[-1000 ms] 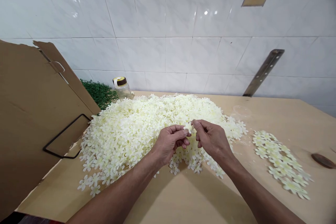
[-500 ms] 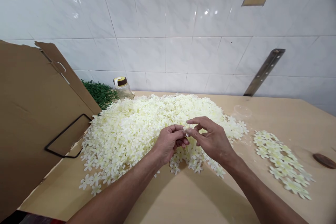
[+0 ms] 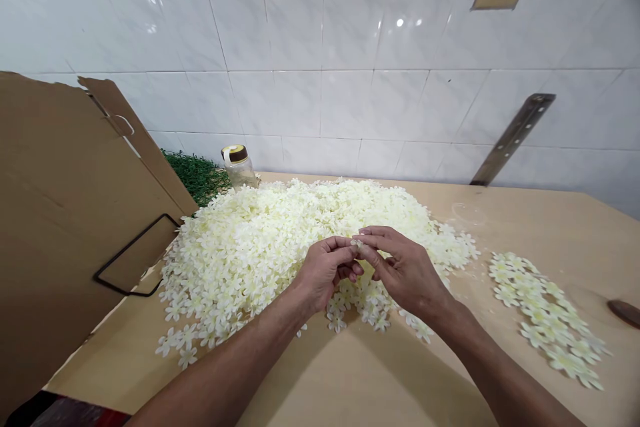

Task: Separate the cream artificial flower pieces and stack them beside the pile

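Between my two hands is a small pale artificial flower, mostly covered by the fingertips. My left hand pinches it from the left, thumb against forefinger, the other fingers curled under. From the right, my right hand closes its thumb and forefinger on the same flower. Both hands are over the front of a large heap of cream-white artificial flowers that covers much of the table. Several loose flowers lie at the heap's front left.
A cardboard box with a black wire frame stands left. Green plastic foliage and a brown-lidded bottle are behind the heap. On the right lie a strip of flowers, a clear lid and a brown oval object.
My right fingers have come down and closed nearer to the left fingertips, around the flower. The whole view has shifted slightly; the heap looks the same.
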`<state>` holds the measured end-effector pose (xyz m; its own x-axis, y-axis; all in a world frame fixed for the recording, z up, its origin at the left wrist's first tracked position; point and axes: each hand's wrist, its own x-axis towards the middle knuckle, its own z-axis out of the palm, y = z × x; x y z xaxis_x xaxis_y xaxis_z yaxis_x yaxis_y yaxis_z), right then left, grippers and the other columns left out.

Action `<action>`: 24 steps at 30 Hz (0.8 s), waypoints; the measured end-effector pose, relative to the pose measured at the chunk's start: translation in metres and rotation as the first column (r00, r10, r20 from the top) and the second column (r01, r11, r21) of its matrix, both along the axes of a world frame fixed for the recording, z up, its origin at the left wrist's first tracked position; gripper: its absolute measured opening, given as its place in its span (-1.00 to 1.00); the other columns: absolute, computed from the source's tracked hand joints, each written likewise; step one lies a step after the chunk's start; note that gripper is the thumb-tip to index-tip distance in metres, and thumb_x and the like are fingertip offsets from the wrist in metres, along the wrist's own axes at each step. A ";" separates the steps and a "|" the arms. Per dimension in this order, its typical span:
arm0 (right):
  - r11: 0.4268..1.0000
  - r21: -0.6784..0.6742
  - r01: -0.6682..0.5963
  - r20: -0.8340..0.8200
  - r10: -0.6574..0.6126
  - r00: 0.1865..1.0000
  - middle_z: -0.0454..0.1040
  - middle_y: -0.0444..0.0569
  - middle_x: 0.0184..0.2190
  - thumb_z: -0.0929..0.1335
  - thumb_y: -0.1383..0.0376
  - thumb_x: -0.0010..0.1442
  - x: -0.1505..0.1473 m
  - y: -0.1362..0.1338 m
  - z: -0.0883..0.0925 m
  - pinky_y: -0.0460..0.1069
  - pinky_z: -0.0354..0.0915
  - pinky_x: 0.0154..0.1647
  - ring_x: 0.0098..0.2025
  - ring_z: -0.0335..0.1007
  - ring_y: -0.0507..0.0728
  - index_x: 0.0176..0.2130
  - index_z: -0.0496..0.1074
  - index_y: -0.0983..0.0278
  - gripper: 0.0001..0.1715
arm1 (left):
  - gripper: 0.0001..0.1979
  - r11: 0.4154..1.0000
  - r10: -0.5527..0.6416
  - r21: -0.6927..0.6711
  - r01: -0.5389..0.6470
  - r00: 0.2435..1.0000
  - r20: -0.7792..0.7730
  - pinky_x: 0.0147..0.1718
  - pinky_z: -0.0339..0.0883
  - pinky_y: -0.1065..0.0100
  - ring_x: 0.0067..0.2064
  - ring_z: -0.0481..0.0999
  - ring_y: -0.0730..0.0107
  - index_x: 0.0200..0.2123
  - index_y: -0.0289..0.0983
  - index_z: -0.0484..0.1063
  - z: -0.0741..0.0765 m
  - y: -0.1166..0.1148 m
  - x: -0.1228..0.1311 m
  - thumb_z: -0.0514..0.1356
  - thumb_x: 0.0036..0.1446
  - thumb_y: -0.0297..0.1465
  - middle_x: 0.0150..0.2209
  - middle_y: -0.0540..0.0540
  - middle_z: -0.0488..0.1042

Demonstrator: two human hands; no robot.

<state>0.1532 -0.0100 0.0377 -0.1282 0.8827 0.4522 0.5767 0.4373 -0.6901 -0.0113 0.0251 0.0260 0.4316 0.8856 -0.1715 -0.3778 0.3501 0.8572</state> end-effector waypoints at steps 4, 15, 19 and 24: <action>0.998 -0.040 0.040 -0.115 -0.044 0.992 0.48 0.04 -0.04 0.32 0.16 0.32 -0.001 0.001 -0.001 -0.04 0.51 -0.45 -0.18 0.49 0.15 -0.10 0.58 0.18 -0.72 | -0.78 0.999 -0.029 0.016 0.029 1.000 0.010 -0.54 0.27 0.47 -0.49 0.47 0.51 -0.33 -0.38 0.49 -0.002 0.000 -0.001 0.39 -0.03 -0.40 -0.36 -0.12 0.52; 0.914 -0.405 0.035 -0.415 -0.218 0.883 0.40 -0.13 -0.48 0.40 -0.07 0.16 0.006 0.005 0.006 -0.06 0.34 -0.56 -0.61 0.36 -0.01 -0.37 0.50 0.29 -0.54 | -0.72 0.997 -0.069 0.040 0.069 0.998 -0.015 -0.52 0.30 0.46 -0.50 0.48 0.50 -0.31 -0.36 0.45 0.001 -0.002 -0.001 0.42 -0.06 -0.37 -0.35 -0.14 0.55; 0.902 -0.432 -0.003 -0.483 -0.229 0.845 0.37 -0.14 -0.49 0.42 -0.09 0.13 0.008 0.006 0.006 -0.06 0.32 -0.53 -0.60 0.32 -0.02 -0.47 0.46 0.29 -0.50 | -0.74 0.995 -0.061 0.073 0.065 0.997 -0.057 -0.51 0.31 0.44 -0.50 0.49 0.49 -0.31 -0.36 0.45 0.002 -0.002 -0.001 0.41 -0.04 -0.37 -0.34 -0.16 0.56; 0.893 -0.450 -0.009 -0.520 -0.253 0.815 0.30 -0.16 -0.54 0.42 -0.10 0.12 0.010 0.007 0.007 -0.08 0.23 -0.56 -0.60 0.24 -0.04 -0.53 0.39 0.29 -0.46 | -0.74 0.998 -0.029 0.053 0.033 0.997 -0.070 -0.53 0.30 0.46 -0.50 0.48 0.48 -0.32 -0.36 0.45 0.000 0.000 -0.001 0.41 -0.05 -0.39 -0.36 -0.16 0.56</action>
<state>0.1633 -0.0025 0.0447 0.1488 0.9889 -0.0021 0.0668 -0.0122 -0.9977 -0.0124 0.0249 0.0261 0.4478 0.8807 -0.1545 -0.3063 0.3134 0.8989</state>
